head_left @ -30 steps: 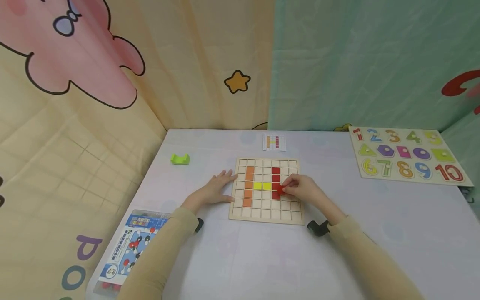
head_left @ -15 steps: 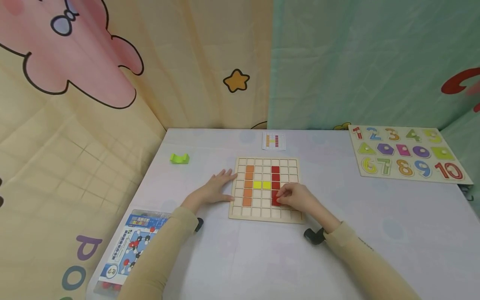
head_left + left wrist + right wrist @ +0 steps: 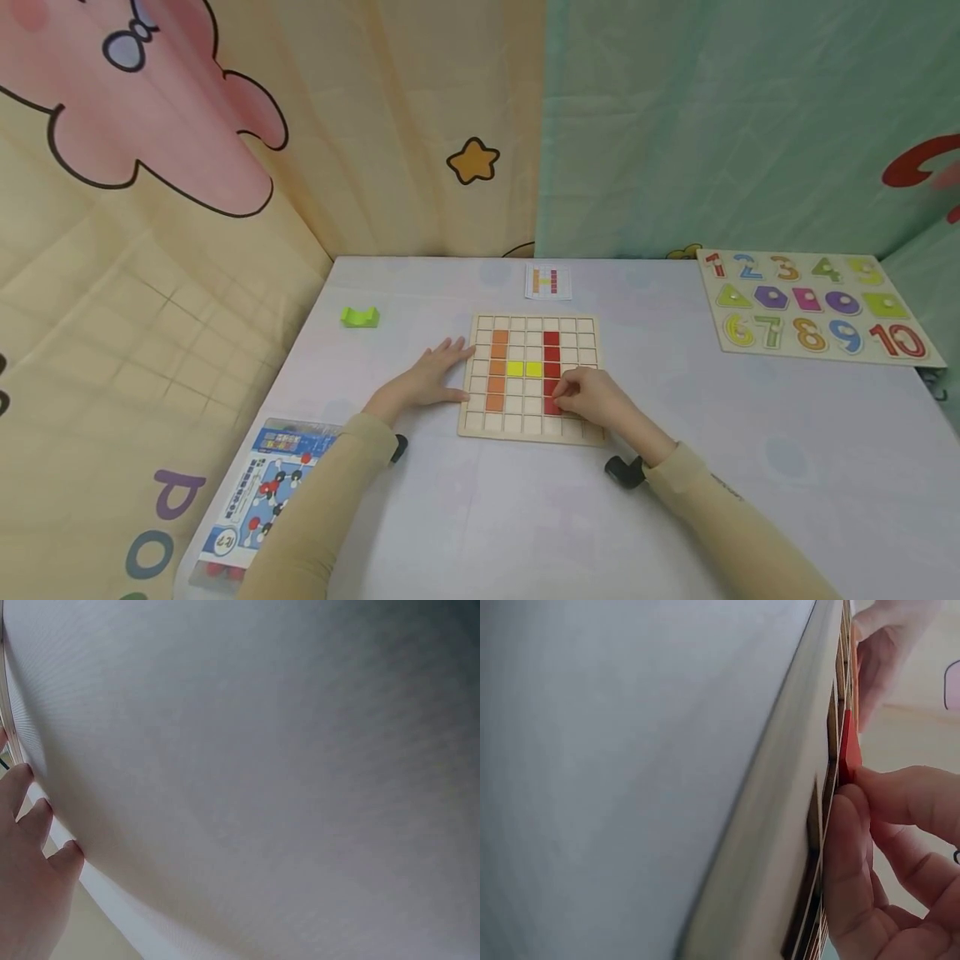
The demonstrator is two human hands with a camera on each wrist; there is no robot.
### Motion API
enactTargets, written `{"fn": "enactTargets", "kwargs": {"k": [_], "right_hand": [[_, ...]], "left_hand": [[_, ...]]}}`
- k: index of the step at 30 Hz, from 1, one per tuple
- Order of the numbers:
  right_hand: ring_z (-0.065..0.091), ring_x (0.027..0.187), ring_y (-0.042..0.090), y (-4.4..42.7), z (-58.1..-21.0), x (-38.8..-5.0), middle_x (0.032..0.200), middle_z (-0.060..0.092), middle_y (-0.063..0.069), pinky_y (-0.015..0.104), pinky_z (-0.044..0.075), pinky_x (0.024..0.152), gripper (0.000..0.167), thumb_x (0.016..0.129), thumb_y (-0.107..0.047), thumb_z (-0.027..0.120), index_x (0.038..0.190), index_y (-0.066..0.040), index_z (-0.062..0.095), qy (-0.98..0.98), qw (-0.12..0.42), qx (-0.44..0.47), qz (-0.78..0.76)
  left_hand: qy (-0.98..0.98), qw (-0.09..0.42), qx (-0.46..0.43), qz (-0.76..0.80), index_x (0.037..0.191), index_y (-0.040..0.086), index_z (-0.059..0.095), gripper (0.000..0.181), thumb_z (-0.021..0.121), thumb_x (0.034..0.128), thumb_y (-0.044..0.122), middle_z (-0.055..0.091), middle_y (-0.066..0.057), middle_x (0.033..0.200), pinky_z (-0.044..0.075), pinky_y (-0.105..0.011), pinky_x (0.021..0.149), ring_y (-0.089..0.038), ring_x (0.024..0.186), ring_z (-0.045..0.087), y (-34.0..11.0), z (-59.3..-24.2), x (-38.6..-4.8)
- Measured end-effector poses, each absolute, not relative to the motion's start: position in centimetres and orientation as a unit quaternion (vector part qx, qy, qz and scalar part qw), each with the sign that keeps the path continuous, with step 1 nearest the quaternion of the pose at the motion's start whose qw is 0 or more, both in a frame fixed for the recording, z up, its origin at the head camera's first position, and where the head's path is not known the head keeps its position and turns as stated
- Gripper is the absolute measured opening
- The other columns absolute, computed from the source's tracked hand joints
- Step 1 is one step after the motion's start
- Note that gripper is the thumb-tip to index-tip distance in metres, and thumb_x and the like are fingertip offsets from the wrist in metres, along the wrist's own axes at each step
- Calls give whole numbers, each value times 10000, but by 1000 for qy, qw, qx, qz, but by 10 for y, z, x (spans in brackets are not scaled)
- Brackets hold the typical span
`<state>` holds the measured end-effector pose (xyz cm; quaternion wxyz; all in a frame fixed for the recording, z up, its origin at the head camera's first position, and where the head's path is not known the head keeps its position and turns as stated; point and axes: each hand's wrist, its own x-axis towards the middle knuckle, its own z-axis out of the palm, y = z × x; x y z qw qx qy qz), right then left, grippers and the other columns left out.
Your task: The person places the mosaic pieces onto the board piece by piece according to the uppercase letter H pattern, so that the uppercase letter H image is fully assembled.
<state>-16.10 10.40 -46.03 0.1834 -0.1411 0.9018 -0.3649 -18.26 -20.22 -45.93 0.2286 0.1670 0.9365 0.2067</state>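
A wooden grid board [image 3: 525, 427] lies on the table, with a column of orange tiles [image 3: 497, 369], two yellow tiles [image 3: 524, 368] and a column of red tiles [image 3: 552, 353] in its squares. At the near end of the red column, my right hand [image 3: 596, 396] pinches a red square tile [image 3: 850, 750] with thumb and fingertips. That tile is partly hidden by the fingers. My left hand [image 3: 426, 379], fingers spread, rests at the board's left edge. In the left wrist view, its fingers [image 3: 64, 859] lie on the table beside the board.
Behind the board lies a small card [image 3: 548, 282] printed with a similar pattern. A green curved block [image 3: 360, 317] sits at back left. A boxed molecule set [image 3: 262, 492] is partly under the left sleeve. At back right lies a number puzzle board [image 3: 817, 308].
My right hand has moved toward me with the red tile, from beside the red column to its near end, and the tile has come down there. The left hand has stayed still.
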Motion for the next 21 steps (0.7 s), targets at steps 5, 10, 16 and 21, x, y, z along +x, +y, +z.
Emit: {"fn": "enactTargets", "kwargs": {"k": [5, 10, 16, 21], "right_hand": [[556, 720, 142, 102, -459, -161, 778, 661, -3, 264, 481, 656, 56, 835, -101, 746, 824, -92, 693, 905, 171, -145, -362], [554, 723, 142, 99, -461, -160, 766, 644, 3, 260, 484, 659, 70, 837, -100, 751, 828, -90, 683, 907, 173, -140, -357], [554, 730, 134, 99, -466, -157, 766, 649, -13, 260, 480, 673, 85, 839, -138, 763, 831, -101, 687, 907, 178, -138, -356], [544, 726, 137, 103, -466, -158, 792, 653, -15, 259, 463, 662, 100, 852, -186, 754, 862, -109, 692, 900, 188, -132, -370]], "left_hand": [[937, 227, 165, 207, 1579, 200, 234, 902, 745, 860, 387, 81, -81, 1669, 18, -523, 1250, -303, 1546, -11, -202, -458, -185], [936, 234, 156, 213, 1579, 215, 236, 902, 750, 856, 384, 77, -65, 1671, 12, -507, 1253, -287, 1548, -19, -203, -460, -186], [933, 241, 147, 223, 1578, 221, 241, 903, 754, 853, 385, 76, -55, 1672, 6, -502, 1254, -276, 1548, -29, -203, -465, -182], [932, 241, 136, 235, 1577, 233, 245, 893, 750, 857, 388, 79, -42, 1673, 1, -500, 1255, -264, 1550, -32, -203, -467, -180]]}}
